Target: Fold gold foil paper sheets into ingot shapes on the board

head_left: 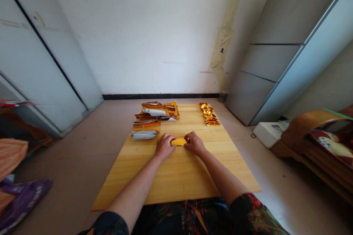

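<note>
A small golden foil piece (179,142) lies across the middle of the wooden table (182,180), its ends under my fingers. My left hand (164,145) is closed on its left end. On its right end my right hand (194,143) is closed, the fingers bent over a crinkled part. What the foil may contain is hidden. To the left, beyond my left hand, several stacks of gold, brown and white sheets (146,125) lie in rows. Several shiny, crumpled gold foil pieces (209,114) form a line at the far right of the table.
A white wall (154,44) with a dark skirting stands behind the table. A grey refrigerator (264,55) rises at the right. Beside it are a white box (267,134) and a wooden bench (311,150). At the lower left, a purple bag (24,202) lies on the floor.
</note>
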{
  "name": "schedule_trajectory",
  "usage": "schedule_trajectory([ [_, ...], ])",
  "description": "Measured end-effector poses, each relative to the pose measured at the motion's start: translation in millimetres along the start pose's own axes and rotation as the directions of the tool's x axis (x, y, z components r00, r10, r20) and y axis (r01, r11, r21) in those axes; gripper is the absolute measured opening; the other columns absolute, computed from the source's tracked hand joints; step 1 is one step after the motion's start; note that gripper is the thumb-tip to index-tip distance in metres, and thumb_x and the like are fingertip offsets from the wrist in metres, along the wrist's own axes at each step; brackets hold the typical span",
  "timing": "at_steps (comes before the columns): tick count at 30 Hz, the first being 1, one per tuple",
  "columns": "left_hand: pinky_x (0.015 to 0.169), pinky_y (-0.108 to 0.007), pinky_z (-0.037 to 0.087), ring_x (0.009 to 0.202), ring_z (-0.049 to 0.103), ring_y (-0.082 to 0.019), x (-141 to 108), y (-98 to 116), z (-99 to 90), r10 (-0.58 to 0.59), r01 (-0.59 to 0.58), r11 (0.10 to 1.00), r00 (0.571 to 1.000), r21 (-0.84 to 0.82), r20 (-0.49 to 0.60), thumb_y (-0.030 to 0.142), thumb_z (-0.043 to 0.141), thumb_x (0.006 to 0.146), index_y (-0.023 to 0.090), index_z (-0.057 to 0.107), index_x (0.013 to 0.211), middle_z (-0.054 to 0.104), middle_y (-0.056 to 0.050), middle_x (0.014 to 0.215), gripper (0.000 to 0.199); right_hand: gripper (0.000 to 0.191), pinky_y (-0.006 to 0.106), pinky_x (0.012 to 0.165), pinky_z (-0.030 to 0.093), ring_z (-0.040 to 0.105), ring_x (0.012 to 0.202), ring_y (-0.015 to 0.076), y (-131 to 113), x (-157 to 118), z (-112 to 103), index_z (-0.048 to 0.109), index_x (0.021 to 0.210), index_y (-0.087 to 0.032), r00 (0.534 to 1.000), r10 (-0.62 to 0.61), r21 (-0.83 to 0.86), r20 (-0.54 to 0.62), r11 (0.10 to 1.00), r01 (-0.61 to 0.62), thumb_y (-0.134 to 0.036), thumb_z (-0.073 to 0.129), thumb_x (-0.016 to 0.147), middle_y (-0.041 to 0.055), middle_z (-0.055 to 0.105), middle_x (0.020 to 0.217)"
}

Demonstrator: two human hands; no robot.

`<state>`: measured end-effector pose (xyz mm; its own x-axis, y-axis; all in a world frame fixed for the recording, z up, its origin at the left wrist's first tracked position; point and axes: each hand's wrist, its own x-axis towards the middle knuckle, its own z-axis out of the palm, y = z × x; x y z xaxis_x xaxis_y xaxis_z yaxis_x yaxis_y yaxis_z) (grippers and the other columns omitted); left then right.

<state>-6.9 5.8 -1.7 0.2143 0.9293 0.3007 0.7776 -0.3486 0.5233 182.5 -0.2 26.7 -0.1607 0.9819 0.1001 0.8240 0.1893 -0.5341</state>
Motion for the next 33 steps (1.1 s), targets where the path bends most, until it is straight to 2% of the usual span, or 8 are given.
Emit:
schedule_trajectory([
  [6, 0.082, -0.03, 0.043, 0.09, 0.053, -0.018, -2.8, -1.2, 1.9, 0.08, -0.083, 0.996, 0.994, -0.027, -0.078, 0.011, 0.06, 0.066, 0.021, 0.061, 0.085, 0.057, -0.003, 0.092, 0.022, 0.02, 0.019, 0.059, 0.036, 0.052, 0.068, 0.01, 2.0, -3.3, 6.1, 0.06, 0.088, -0.022, 0.996, -0.063, -0.014, -0.07, 0.998, 0.062, -0.016, 0.061, 0.069, -0.0005, 0.055, 0.089],
  [12, 0.078, -0.03, 0.042, 0.087, 0.051, -0.018, -6.2, 4.6, -2.8, 0.145, -0.144, 0.989, 0.984, 0.012, -0.099, 0.009, 0.059, 0.065, 0.02, 0.057, 0.075, 0.057, -0.003, 0.086, 0.015, 0.014, 0.019, 0.057, 0.035, 0.051, 0.068, 0.0102, 1.0, -11.3, 11.5, 0.057, 0.083, -0.022, 0.969, -0.177, -0.055, -0.17, 0.984, 0.17, -0.013, 0.054, 0.072, -0.0004, 0.054, 0.088],
  [19, 0.079, -0.031, 0.044, 0.088, 0.052, -0.019, -6.8, 4.2, -2.6, 0.198, -0.201, 0.979, 0.976, -0.026, -0.088, 0.007, 0.06, 0.065, 0.02, 0.06, 0.079, 0.056, -0.003, 0.087, 0.019, 0.009, 0.019, 0.056, 0.034, 0.051, 0.067, 0.0102, 1.0, -15.8, 12.4, 0.056, 0.076, -0.021, 0.95, -0.214, -0.103, -0.226, 0.975, 0.195, -0.013, 0.051, 0.076, -0.0001, 0.055, 0.086],
  [23, 0.084, -0.032, 0.045, 0.091, 0.052, -0.019, -7.2, 3.4, -1.6, 0.195, -0.201, 0.978, 0.976, -0.055, -0.098, 0.01, 0.064, 0.064, 0.02, 0.062, 0.092, 0.056, -0.004, 0.092, 0.029, 0.01, 0.018, 0.057, 0.033, 0.052, 0.067, 0.0098, 4.4, -16.4, 13.8, 0.057, 0.074, -0.021, 0.944, -0.242, -0.127, -0.225, 0.968, 0.218, -0.012, 0.051, 0.076, -0.0002, 0.055, 0.084],
  [29, 0.084, -0.032, 0.045, 0.09, 0.053, -0.019, -8.3, 3.5, -1.1, 0.189, -0.19, 0.982, 0.98, -0.012, -0.067, 0.019, 0.067, 0.067, 0.021, 0.067, 0.085, 0.057, -0.004, 0.092, 0.018, 0.012, 0.018, 0.056, 0.032, 0.053, 0.066, 0.0091, 6.8, -21.0, 13.5, 0.06, 0.077, -0.021, 0.96, -0.23, -0.188, -0.157, 0.962, 0.2, -0.015, 0.05, 0.081, -0.0003, 0.058, 0.081],
  [33, 0.087, -0.034, 0.044, 0.094, 0.054, -0.02, -7.6, 2.5, -1.7, 0.173, -0.173, 0.985, 0.985, -0.02, -0.027, 0.035, 0.067, 0.07, 0.021, 0.069, 0.092, 0.058, -0.005, 0.098, 0.026, 0.013, 0.017, 0.059, 0.035, 0.056, 0.071, 0.0093, 5.4, -24.7, 8.8, 0.062, 0.081, -0.022, 0.963, -0.233, -0.188, -0.131, 0.96, 0.207, -0.018, 0.051, 0.083, 0.0008, 0.061, 0.093],
])
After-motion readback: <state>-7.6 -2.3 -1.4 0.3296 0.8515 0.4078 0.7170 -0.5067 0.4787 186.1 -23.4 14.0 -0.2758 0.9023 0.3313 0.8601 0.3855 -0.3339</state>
